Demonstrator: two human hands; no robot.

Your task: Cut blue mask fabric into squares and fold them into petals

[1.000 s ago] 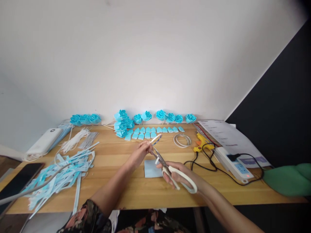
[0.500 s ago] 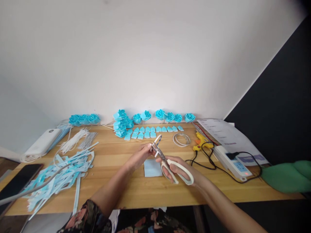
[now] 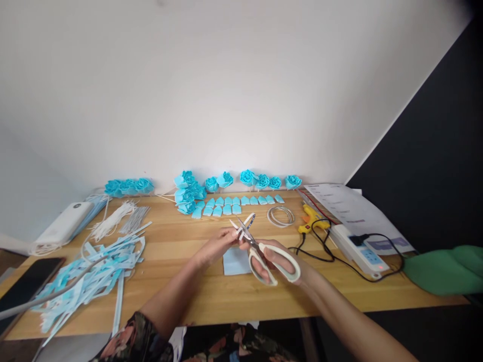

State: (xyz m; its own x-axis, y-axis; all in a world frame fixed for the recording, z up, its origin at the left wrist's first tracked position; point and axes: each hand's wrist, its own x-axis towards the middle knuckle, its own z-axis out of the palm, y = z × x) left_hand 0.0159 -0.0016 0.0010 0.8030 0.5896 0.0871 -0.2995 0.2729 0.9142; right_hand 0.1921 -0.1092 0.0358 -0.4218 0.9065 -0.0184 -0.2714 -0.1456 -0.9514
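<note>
My right hand [image 3: 273,260] grips white-handled scissors [image 3: 264,253], whose blades are spread apart near a small white strip [image 3: 234,226]. My left hand [image 3: 219,242] pinches that strip just left of the blades. Both hands hover over a wooden table [image 3: 241,296]. A pale blue square of material [image 3: 234,262] lies flat on the wood under the hands.
Blue paper roses [image 3: 241,181] and a row of blue cut pieces [image 3: 237,203] line the wall. A heap of blue-white strips [image 3: 86,274], a white power bank [image 3: 60,229] and a phone [image 3: 26,284] lie left. A wire coil [image 3: 281,216], yellow glue gun [image 3: 311,219], power strip [image 3: 358,251] and papers [image 3: 347,206] sit right.
The scissors moved closer to my left hand and their blades have spread wider around the strip. The strip now sticks out less beyond my left fingers.
</note>
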